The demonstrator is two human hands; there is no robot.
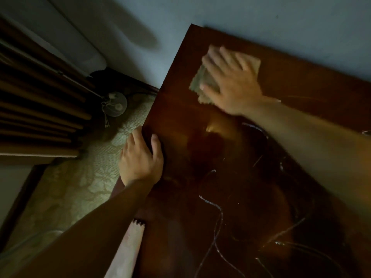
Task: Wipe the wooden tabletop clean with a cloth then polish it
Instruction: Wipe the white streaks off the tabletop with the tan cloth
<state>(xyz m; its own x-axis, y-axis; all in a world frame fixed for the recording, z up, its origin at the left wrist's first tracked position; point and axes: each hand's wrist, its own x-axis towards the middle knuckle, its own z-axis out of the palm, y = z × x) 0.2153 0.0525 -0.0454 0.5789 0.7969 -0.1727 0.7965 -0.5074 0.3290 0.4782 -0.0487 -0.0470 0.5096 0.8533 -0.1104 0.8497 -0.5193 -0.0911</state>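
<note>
The dark wooden tabletop (230,177) fills the right and lower part of the frame, running from a far corner at the upper middle down to the bottom edge. Its glossy surface carries thin pale curling streaks across the lower right and a small bright reflection near the centre. Behind it, across the top of the frame, stands a pale blue-grey wall (261,15). To the left of the tabletop, lower down, lies a patterned greenish carpet (76,189), and the upper left holds a ribbed dark brown curtain (36,109) with a small round pale object (116,104) and a corded tassel just beside its lower end.

The right hand (230,83) reaches in from the right edge to the upper middle of the frame. It lies flat with fingers spread and straight, pressing down on a beige cloth (202,83) that sits on the tabletop near the far left corner; the cloth shows beyond the fingertips and under the thumb, with a zigzag edge. The hand is blurred.

The left hand (140,157) comes up from the lower left and grips the tabletop's left edge at mid-frame, thumb resting on top, fingers curled over the side.

A pale pinkish strip of cloth with a zigzag end (130,243) hangs at the tabletop's left edge near the bottom.
</note>
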